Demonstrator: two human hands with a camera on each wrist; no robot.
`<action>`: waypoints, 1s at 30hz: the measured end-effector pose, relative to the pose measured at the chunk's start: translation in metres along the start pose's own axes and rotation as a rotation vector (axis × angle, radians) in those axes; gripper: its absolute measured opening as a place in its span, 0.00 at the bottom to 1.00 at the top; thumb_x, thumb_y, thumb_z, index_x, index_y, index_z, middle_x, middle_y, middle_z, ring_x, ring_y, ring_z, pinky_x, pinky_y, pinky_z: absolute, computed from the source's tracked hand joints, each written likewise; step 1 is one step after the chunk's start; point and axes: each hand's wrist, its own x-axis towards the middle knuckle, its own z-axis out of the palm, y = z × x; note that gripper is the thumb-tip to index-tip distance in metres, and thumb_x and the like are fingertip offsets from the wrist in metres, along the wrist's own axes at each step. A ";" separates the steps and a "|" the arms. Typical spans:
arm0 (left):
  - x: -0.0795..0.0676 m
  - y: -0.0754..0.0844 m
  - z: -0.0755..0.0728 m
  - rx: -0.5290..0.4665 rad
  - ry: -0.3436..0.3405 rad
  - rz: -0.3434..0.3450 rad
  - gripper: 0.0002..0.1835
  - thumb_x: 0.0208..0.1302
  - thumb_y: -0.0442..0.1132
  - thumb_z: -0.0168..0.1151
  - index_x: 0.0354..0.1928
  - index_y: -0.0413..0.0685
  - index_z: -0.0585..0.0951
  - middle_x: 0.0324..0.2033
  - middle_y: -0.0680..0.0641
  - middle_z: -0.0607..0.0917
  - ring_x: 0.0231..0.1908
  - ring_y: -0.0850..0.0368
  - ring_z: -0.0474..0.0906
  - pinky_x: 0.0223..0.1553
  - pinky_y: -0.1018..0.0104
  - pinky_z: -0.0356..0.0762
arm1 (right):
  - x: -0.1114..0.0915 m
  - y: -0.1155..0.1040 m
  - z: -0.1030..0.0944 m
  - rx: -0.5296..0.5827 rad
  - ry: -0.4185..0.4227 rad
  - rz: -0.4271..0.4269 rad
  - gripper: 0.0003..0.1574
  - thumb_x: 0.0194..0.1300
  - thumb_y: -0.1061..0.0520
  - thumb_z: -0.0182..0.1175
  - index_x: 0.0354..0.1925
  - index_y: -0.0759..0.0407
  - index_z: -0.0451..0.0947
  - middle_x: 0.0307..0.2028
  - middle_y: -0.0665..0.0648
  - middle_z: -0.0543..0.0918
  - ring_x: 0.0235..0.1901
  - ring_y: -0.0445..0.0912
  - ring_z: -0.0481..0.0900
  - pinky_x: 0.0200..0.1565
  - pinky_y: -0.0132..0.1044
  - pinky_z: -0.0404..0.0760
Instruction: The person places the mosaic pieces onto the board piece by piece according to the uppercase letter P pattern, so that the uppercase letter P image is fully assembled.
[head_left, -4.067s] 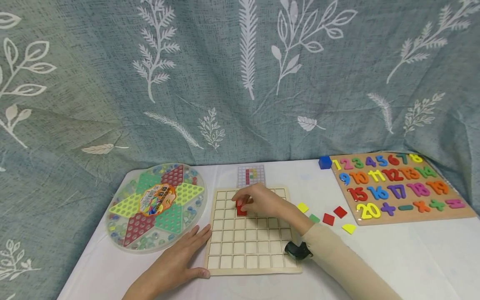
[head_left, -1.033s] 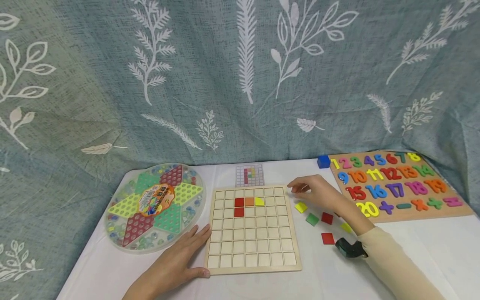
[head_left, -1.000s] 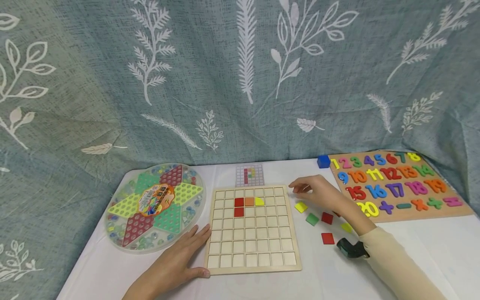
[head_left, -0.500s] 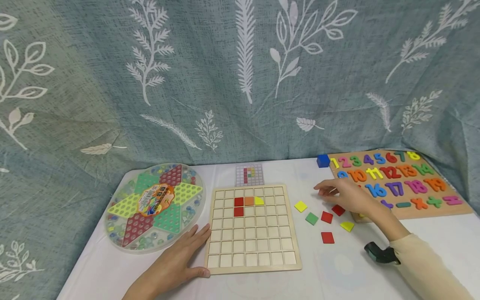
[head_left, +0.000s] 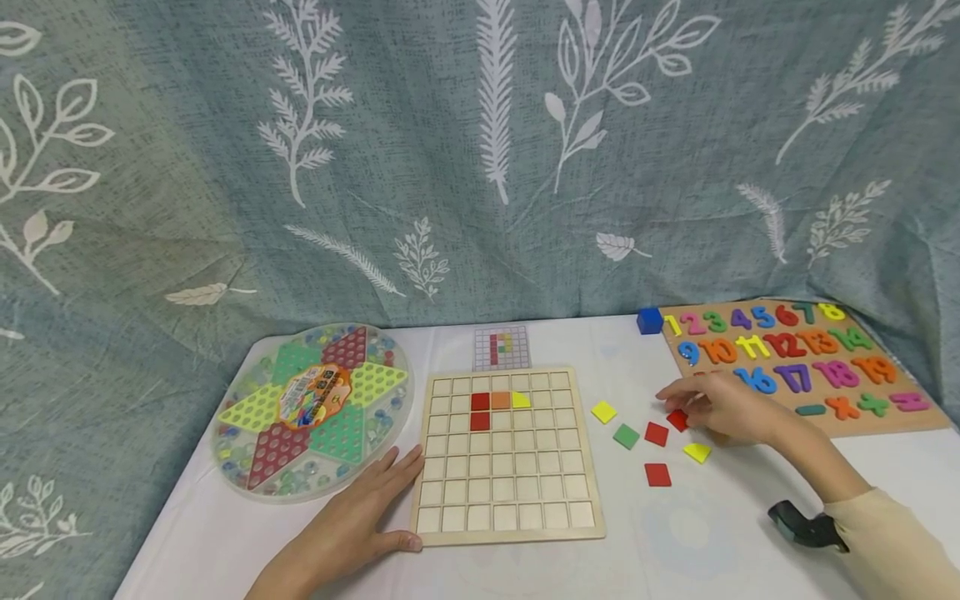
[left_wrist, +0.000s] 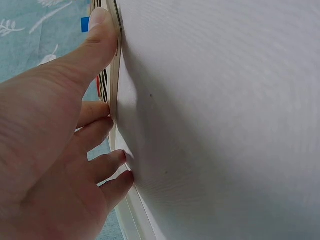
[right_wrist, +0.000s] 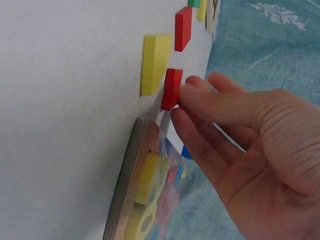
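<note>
My left hand [head_left: 360,521] rests against the left edge of a wooden grid board [head_left: 513,537], fingers spread, thumb at the near corner. Set in the board's cells are two red square tiles [head_left: 480,422], an orange tile [head_left: 500,401] and a yellow quarter-round tile [head_left: 521,401]. To the right, my right hand [head_left: 723,408] reaches over a loose red tile [head_left: 677,420] by the number board. In the right wrist view, its thumb and fingertips are right at that red tile [right_wrist: 172,89], slightly parted, with the tile flat on the table.
Other loose tiles lie right of the grid: yellow [head_left: 603,412], green [head_left: 626,436], red [head_left: 657,434] and a yellow quarter-round [head_left: 697,452]. A pattern card [head_left: 502,347] lies behind the grid. A round marble game [head_left: 311,412], number board [head_left: 930,419] and blue cube [head_left: 649,321] stand around.
Earlier my right hand was at a red tile on the grid; orange and yellow quarter-round tiles now show there too. It has since moved right to the loose tiles. My left hand stays put.
</note>
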 end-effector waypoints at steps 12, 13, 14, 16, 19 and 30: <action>0.000 0.001 0.000 0.010 0.010 0.014 0.53 0.47 0.67 0.66 0.72 0.44 0.65 0.73 0.49 0.62 0.72 0.37 0.54 0.67 0.39 0.59 | -0.001 0.001 0.009 -0.038 0.041 0.025 0.24 0.53 0.69 0.71 0.51 0.63 0.82 0.40 0.51 0.85 0.41 0.50 0.83 0.44 0.45 0.85; 0.000 0.000 0.000 0.007 0.009 0.015 0.53 0.47 0.67 0.66 0.72 0.44 0.65 0.73 0.49 0.62 0.72 0.37 0.54 0.67 0.39 0.59 | -0.001 0.001 0.009 -0.047 0.051 0.020 0.24 0.53 0.68 0.71 0.50 0.63 0.82 0.39 0.50 0.85 0.40 0.49 0.83 0.43 0.45 0.85; 0.000 0.000 0.000 0.006 0.008 0.015 0.53 0.47 0.67 0.66 0.72 0.44 0.65 0.73 0.49 0.61 0.72 0.37 0.54 0.67 0.39 0.58 | 0.000 0.001 0.009 -0.053 0.058 0.017 0.24 0.53 0.68 0.71 0.50 0.63 0.82 0.39 0.49 0.85 0.40 0.48 0.82 0.43 0.44 0.85; 0.000 0.000 0.000 0.004 0.007 0.015 0.53 0.47 0.67 0.65 0.72 0.44 0.65 0.74 0.49 0.61 0.72 0.37 0.54 0.67 0.39 0.58 | 0.000 0.001 0.009 -0.060 0.071 0.012 0.24 0.52 0.68 0.72 0.50 0.63 0.82 0.37 0.48 0.84 0.38 0.46 0.82 0.43 0.44 0.85; 0.000 0.000 0.000 0.005 0.006 0.013 0.53 0.47 0.68 0.65 0.72 0.45 0.65 0.74 0.49 0.61 0.72 0.37 0.53 0.67 0.39 0.58 | 0.000 0.001 0.009 -0.063 0.084 0.000 0.24 0.51 0.67 0.73 0.49 0.65 0.82 0.36 0.48 0.83 0.36 0.44 0.80 0.41 0.41 0.85; 0.000 0.000 -0.001 0.005 -0.006 0.005 0.53 0.47 0.68 0.65 0.72 0.45 0.65 0.74 0.50 0.61 0.72 0.37 0.53 0.67 0.39 0.58 | 0.000 0.000 0.003 0.004 0.114 -0.004 0.19 0.56 0.72 0.67 0.49 0.67 0.82 0.33 0.48 0.81 0.33 0.42 0.78 0.35 0.30 0.82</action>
